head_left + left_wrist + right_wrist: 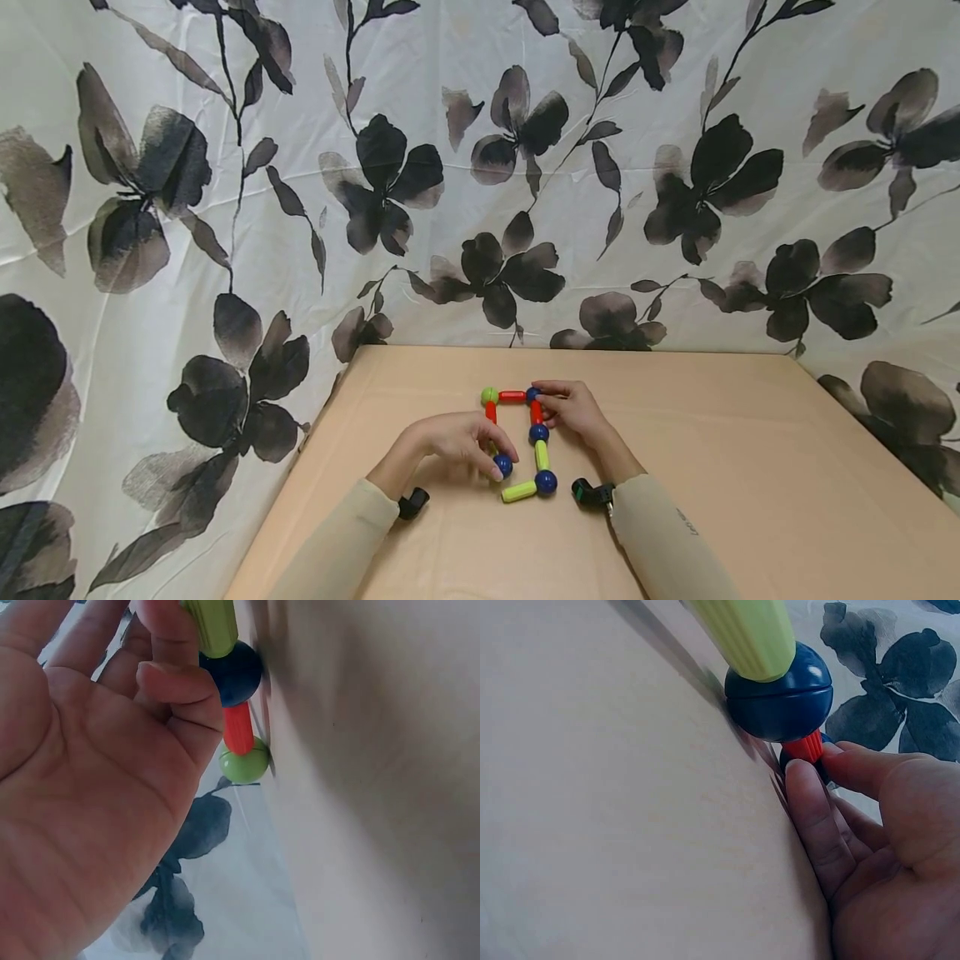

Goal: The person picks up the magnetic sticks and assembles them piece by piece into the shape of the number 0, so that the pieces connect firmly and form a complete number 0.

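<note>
Magnetic-style rods and balls form an open-ended loop on the table. My left hand (459,442) curls over the loop's left side, thumb and finger pinching its near-end blue ball (503,464). Up that side run a yellow-green rod (215,628), another blue ball (238,673), a red rod (239,729) and a green ball (244,760); the hand partly hides them in the head view. At the far right corner my right hand (573,408) pinches a red rod (805,745) close by the corner blue ball (533,394).
Another red rod (512,397) spans the far side. Down the right side come a blue ball (538,432), a yellow-green rod (542,455) and another blue ball (546,482), with a yellow-green rod (519,492) pointing left. Floral cloth (450,192) hangs behind the tan table (720,433).
</note>
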Tool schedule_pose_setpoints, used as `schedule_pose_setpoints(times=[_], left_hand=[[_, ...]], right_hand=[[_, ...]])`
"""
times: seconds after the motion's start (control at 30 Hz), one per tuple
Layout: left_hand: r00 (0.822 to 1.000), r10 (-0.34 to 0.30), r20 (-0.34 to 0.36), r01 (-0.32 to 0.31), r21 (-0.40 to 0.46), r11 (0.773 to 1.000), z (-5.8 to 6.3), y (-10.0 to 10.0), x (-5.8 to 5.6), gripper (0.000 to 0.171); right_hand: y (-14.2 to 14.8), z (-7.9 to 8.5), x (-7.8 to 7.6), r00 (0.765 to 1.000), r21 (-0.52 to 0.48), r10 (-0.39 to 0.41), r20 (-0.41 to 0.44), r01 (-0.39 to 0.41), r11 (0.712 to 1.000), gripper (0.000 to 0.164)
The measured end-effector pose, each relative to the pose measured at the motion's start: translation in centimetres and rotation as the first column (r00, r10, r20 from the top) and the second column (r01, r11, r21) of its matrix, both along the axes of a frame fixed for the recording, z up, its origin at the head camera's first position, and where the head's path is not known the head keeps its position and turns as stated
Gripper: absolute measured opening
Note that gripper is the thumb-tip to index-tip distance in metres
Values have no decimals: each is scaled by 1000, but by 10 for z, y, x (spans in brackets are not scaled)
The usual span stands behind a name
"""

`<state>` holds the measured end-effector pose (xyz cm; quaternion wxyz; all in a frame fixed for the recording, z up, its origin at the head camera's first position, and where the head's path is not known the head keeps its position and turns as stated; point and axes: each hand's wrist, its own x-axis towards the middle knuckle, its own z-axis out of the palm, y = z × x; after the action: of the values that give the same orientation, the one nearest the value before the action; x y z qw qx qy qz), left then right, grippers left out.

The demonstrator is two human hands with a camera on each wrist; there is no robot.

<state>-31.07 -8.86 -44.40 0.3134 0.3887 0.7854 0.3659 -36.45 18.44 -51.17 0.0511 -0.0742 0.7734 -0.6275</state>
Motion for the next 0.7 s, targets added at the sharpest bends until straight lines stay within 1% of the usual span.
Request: schedule_pose_setpoints(times=[0.23, 0.43, 0.57, 0.7], left_hand=[[999, -30, -22, 28, -91, 995, 4, 3, 5, 32], [996, -46, -79, 33, -154, 988, 8, 6, 9, 31], [992, -61, -113, 40, -181, 983, 7, 7, 11, 33], [991, -69, -114, 47, -189, 981, 7, 7, 12, 34]], right_hand=[[1, 0, -1, 1000, 2, -3, 7, 3, 1000, 36], [0, 2, 0, 1000, 10, -9, 12, 9, 1000, 37], [0, 3, 1, 1000, 10, -12, 18, 12, 1000, 37], [-1, 3, 1, 1000, 9, -10, 12, 10, 1000, 36]])
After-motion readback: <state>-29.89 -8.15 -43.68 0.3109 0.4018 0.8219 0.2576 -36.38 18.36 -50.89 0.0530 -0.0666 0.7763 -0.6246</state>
